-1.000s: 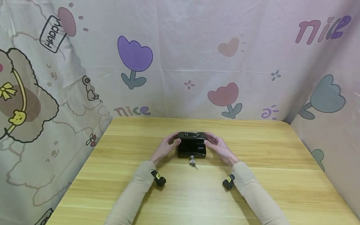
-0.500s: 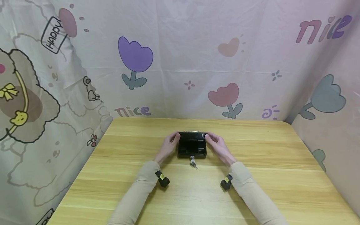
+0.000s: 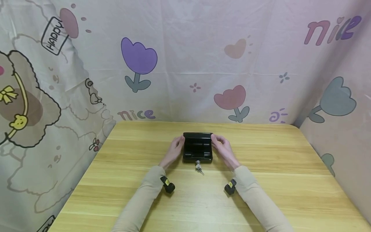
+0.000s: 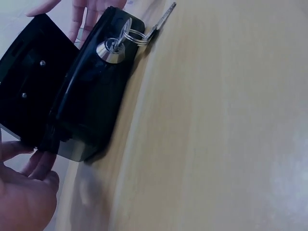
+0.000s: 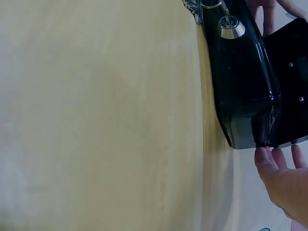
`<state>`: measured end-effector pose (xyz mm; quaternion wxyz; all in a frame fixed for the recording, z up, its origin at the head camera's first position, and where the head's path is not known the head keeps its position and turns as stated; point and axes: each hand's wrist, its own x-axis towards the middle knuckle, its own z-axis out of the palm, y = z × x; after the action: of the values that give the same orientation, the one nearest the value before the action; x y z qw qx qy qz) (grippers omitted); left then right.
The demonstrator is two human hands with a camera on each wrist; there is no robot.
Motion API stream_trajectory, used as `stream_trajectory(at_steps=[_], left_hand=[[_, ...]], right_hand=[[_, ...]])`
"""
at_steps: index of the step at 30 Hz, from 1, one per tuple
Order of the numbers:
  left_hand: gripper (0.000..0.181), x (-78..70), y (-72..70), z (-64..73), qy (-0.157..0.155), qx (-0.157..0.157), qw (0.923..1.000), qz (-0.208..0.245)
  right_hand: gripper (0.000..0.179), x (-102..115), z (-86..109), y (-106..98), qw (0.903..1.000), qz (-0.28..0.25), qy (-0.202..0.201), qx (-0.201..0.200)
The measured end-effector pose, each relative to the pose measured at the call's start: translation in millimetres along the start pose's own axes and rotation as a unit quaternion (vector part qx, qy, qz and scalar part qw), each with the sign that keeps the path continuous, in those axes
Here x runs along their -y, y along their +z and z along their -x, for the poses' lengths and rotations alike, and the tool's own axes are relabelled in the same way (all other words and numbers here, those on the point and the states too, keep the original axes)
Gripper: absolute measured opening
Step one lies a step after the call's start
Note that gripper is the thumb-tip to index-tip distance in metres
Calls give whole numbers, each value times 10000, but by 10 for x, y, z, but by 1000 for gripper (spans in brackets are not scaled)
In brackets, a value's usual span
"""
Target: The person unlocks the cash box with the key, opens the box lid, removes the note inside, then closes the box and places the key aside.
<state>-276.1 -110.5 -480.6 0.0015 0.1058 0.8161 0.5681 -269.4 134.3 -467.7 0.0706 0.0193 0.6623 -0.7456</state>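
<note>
A black metal cash box (image 3: 198, 157) stands on the table with its lid (image 3: 198, 135) raised at the back and its inside showing. At the lid's left side my left hand (image 3: 175, 149) grips the edge between thumb and fingers. My right hand (image 3: 223, 149) holds the lid's right edge in the same way. A round silver lock (image 4: 110, 50) sits on the box's front wall. From it hang keys (image 3: 199, 168) on a ring, also visible in both wrist views. The lid's back is hidden.
The wooden table (image 3: 197, 203) reaches forward to a printed cloth backdrop (image 3: 179, 64), with more cloth at both sides. A small black camera (image 3: 168, 187) is strapped at the left wrist, another camera (image 3: 230, 187) at the right.
The lid has swung up and back in both hands, so its handle has gone from sight and the inside shows more. The box and keys have stayed in place.
</note>
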Motion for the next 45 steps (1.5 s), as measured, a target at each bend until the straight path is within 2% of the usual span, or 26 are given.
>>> stream_trajectory(at_steps=[7,11,15,18,22,31,36,41,45], left_hand=[[65,-33,24,-20,-229,-146,9996,26],[67,-46,63,-32,-298,-500,9981,205],[60,-70,90,-28,-285,-921,9950,243],[58,-67,93,-23,-259,-1030,9942,175],[59,-46,83,-12,-176,-955,9952,126],[58,-18,56,5,-90,-542,9985,80],[57,-23,52,3,78,-322,9994,114],[53,-24,50,1,217,-200,9995,65],[52,-17,47,15,175,-180,9997,-7]], right_hand=[[61,4,-16,46,9997,-18,-35,-223],[58,8,-18,54,9995,16,-87,-300],[57,15,-19,53,9994,-44,-152,-302],[59,13,-21,48,9995,-75,-196,-245],[60,7,-22,49,9993,-144,-211,-257],[56,-1,-4,49,9989,-270,-263,-293],[57,0,4,43,9994,-227,-198,-187],[60,-5,9,45,9997,-177,-113,-134],[59,-10,7,48,9998,-193,-83,-56]])
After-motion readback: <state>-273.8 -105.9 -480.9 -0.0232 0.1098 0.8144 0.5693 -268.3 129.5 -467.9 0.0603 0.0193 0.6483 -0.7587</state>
